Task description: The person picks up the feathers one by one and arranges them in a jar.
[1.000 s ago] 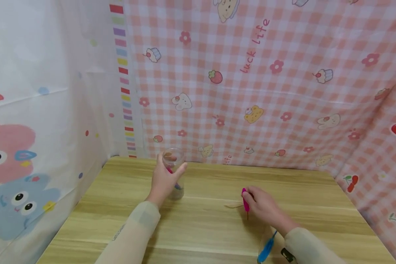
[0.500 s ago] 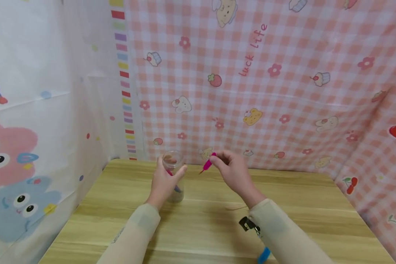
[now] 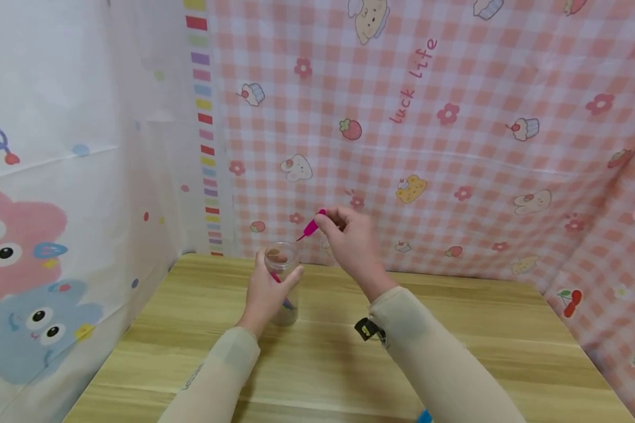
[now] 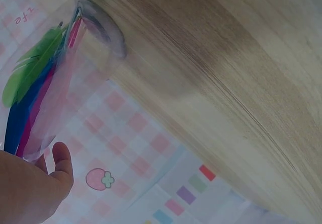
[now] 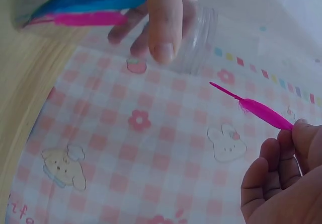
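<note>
A clear, open-topped jar (image 3: pixel 287 317) stands upright on the table, and my left hand (image 3: pixel 264 291) grips it around the upper part. Through its wall show a green feather (image 4: pixel 32 65), a blue feather (image 4: pixel 25 108) and a pink feather (image 5: pixel 90 18), quills toward the bottom. My right hand (image 3: pixel 351 244) pinches another bright pink feather (image 5: pixel 264 113) near its tip between thumb and fingers. That feather's bare quill slants down toward the jar's mouth, just outside and above the rim.
The wooden table (image 3: pixel 317 364) meets a pink checked cloth (image 3: pixel 381 147) at its back edge. A blue feather (image 3: pixel 424 417) lies near the table's front, mostly cut off by the frame. A black tag (image 3: pixel 367 329) hangs at my right sleeve.
My right hand has lifted the pink feather from low over the right of the table and carried it left, up to the jar's mouth. The left hand keeps holding the jar in place.
</note>
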{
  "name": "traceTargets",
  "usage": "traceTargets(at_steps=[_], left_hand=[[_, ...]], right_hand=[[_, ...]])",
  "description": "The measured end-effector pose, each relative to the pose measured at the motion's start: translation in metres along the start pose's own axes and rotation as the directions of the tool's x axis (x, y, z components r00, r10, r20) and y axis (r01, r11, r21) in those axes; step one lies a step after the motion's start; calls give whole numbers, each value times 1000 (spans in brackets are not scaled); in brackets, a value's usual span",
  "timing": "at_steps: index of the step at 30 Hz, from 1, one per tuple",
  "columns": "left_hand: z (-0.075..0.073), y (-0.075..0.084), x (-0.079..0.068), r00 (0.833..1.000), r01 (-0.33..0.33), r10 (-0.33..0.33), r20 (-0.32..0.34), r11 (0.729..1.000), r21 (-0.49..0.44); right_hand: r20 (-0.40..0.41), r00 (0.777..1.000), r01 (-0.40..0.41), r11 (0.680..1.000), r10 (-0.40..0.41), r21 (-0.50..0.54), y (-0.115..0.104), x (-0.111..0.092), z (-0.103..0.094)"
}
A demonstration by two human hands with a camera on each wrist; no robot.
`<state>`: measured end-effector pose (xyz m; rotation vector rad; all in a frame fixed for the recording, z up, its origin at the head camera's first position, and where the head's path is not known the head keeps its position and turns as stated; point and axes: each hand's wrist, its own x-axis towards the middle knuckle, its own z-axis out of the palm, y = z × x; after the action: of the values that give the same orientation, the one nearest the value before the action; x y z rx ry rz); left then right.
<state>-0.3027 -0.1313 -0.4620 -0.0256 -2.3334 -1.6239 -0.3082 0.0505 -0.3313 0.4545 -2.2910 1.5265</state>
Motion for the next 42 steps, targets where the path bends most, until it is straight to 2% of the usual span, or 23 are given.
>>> traceTargets(at_steps=[4, 7, 9, 12, 15, 18, 20, 22, 24, 26, 29, 31, 35, 37, 40, 42], left_hand=[[0, 0, 0, 1000, 4, -4, -2, 1000, 6], [-1, -1, -1, 1000, 12, -13, 7, 1000, 8], [-1, -2, -1, 1000, 13, -13, 9, 1000, 6], [0, -1, -1, 1000, 4, -4, 2, 1000, 14], [1, -1, 0, 1000, -2, 2, 0, 1000, 0], [1, -1, -1, 1000, 22, -22, -2, 1000, 5], [0, 0, -2, 999, 38, -38, -8, 999, 14], [0, 0, -3, 999, 47, -46, -13, 999, 16], [0, 0, -2, 999, 40, -40, -9, 999, 16], [0, 0, -2, 1000, 30, -30, 3, 1000, 9], [1, 1, 0, 1000, 22, -22, 13, 1000, 11], [2, 0, 0, 999, 33, -33, 15, 999, 11], [1, -1, 0, 999, 46, -46, 8, 999, 14], [1, -2, 1, 999, 41, -41, 2, 999, 6], [0, -1, 1, 1000, 31, -31, 3, 999, -4], [0, 0, 1, 1000, 30, -30, 7, 1000, -7]], right_hand=[[78, 997, 13, 997, -7, -78, -2, -2, 16], [179, 984, 14, 985, 17, -172, -2, -5, 25], [235, 971, 13, 981, 34, -195, 1, -7, 26], [263, 962, -2, 973, 65, -232, 11, -14, 15], [312, 944, -16, 959, 107, -283, 29, -23, -11], [430, 893, 34, 929, 137, -368, 56, -36, -51], [525, 834, 81, 906, 167, -416, 75, -51, -80], [609, 767, 126, 883, 202, -452, 94, -71, -108], [661, 712, 155, 865, 237, -477, 110, -96, -132], [683, 688, 201, 841, 244, -502, 123, -121, -152], [706, 687, 315, 805, 172, -503, 140, -154, -170], [736, 674, 423, 787, 59, -450, 151, -171, -173], [772, 599, 577, 783, -212, -233, 169, -190, -164], [758, 580, 602, 784, -299, -152, 175, -195, -158], [730, 588, 615, 779, -349, -123, 180, -199, -153], [729, 600, 597, 791, -328, -135, 179, -198, -153]])
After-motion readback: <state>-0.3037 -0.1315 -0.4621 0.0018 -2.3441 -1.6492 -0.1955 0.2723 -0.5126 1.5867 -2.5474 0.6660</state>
